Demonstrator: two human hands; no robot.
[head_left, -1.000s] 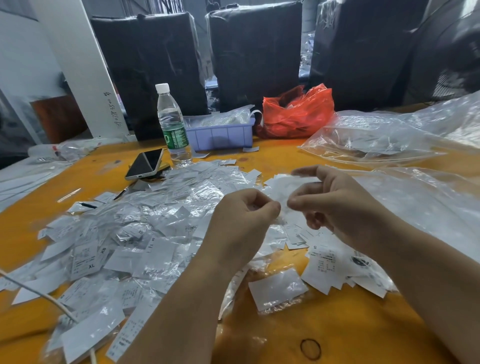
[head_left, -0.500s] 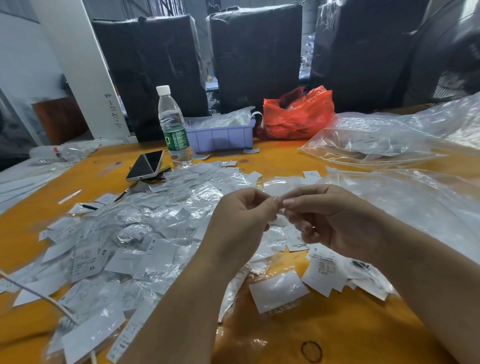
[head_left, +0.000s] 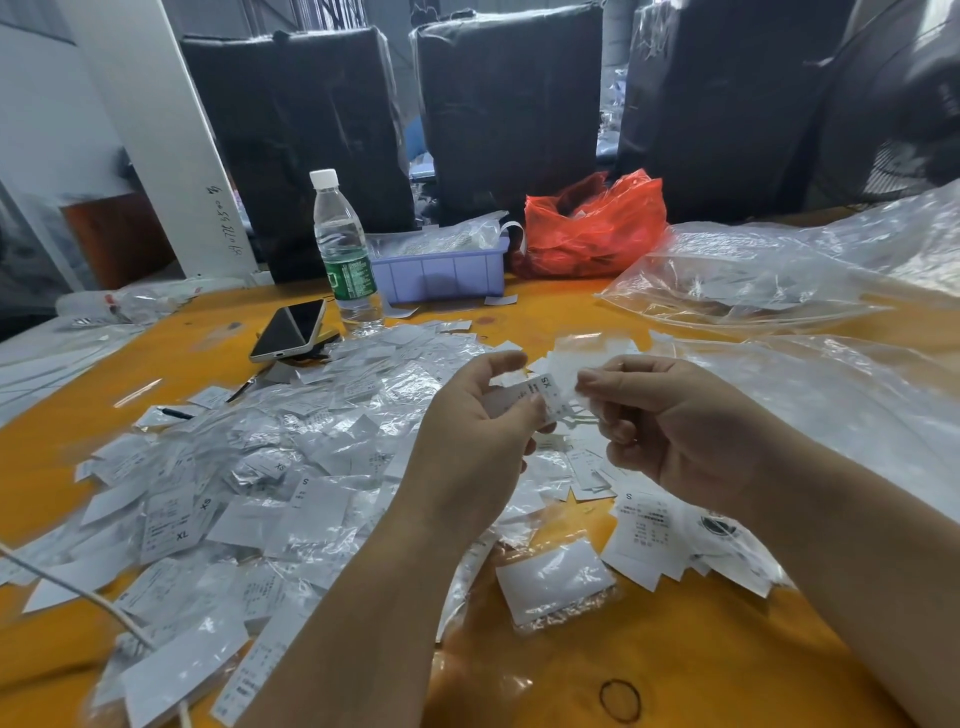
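Here the left hand (head_left: 483, 436) and right hand (head_left: 675, 431) both pinch the label (head_left: 546, 396) between them.

You have a small white tag (head_left: 544, 397) up in the air. It is tilted, and its top end says XS.

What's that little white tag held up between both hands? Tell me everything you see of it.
The tag is a small white slip, paper-like, printed with XS and lines of dark text too fine to read. It is held tilted above the pile of similar slips on the orange table. The left hand pinches its left part; the right hand pinches its right edge.
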